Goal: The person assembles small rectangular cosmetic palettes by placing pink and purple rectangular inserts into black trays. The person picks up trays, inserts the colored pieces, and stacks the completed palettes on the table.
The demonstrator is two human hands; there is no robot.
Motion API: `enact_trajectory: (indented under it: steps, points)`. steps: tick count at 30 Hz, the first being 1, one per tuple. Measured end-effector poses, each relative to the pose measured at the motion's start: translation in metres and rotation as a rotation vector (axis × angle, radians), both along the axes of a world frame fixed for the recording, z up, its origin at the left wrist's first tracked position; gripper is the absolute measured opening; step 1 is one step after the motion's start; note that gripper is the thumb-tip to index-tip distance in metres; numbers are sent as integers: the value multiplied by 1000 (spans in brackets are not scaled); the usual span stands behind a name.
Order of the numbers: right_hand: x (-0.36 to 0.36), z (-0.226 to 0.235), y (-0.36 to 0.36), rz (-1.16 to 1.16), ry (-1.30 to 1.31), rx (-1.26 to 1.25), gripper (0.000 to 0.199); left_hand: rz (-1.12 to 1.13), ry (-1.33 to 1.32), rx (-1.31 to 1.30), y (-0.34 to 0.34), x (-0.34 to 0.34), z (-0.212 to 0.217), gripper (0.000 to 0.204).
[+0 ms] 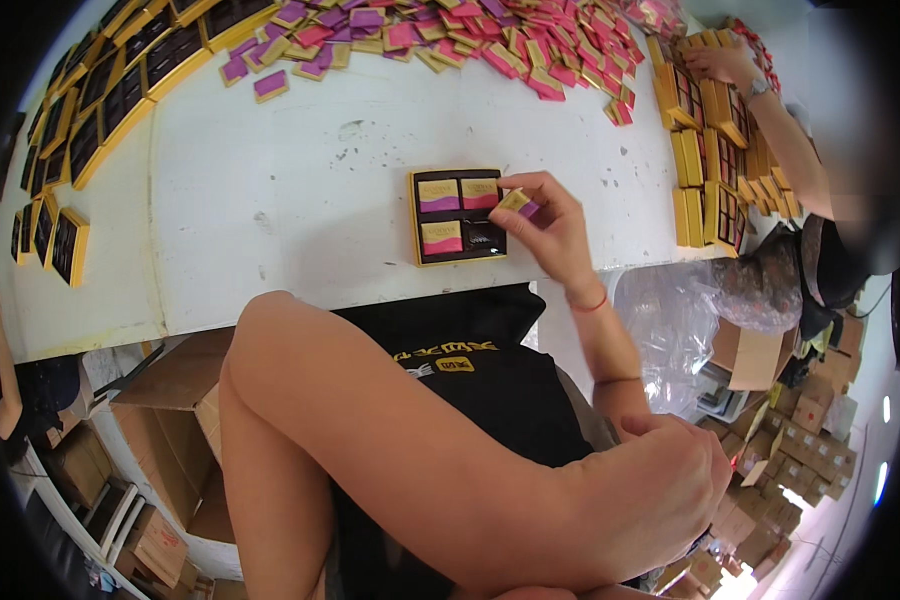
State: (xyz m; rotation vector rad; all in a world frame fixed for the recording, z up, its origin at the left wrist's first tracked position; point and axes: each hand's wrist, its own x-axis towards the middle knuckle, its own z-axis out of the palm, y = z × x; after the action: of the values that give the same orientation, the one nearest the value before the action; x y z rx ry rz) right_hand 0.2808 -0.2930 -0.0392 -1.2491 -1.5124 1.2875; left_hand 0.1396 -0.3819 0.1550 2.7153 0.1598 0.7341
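Note:
On the white table, a gold-edged box [412, 215] with a dark divided tray lies in front of me. Foil-wrapped chocolate squares fill three of its compartments: a gold and purple one [439, 195] at far left, a gold and pink one [479, 193] at far right, another gold and pink one [442, 237] at near left. The near right compartment shows only dark tray. My right hand [550, 225] pinches a gold and purple chocolate square [517, 203] at the box's right edge. Across my body, my left hand [660, 480] curls against my right arm near the elbow, its fingertips hidden.
A loose pile of wrapped squares [450, 35] spreads along the far side of the table [270, 180]. Dark-trayed boxes [120, 90] stand at left. At right, another person's hand [720, 62] touches stacked filled boxes [705, 160]. Cardboard cartons [170, 430] sit below the table.

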Motion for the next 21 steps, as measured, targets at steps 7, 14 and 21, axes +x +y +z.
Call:
enact_trajectory:
  steps: [7,14,21]
  points:
    - [-28,-28,-34,-248,-24,331,19,-132,-228,-335,13,5,-9,18]
    - [-20,-38,-23,-166,-417,688,24,53,-296,-225,14,-20,-41,16]
    - [-5,-29,-37,-29,-648,716,38,735,-46,-179,43,-85,-202,51]
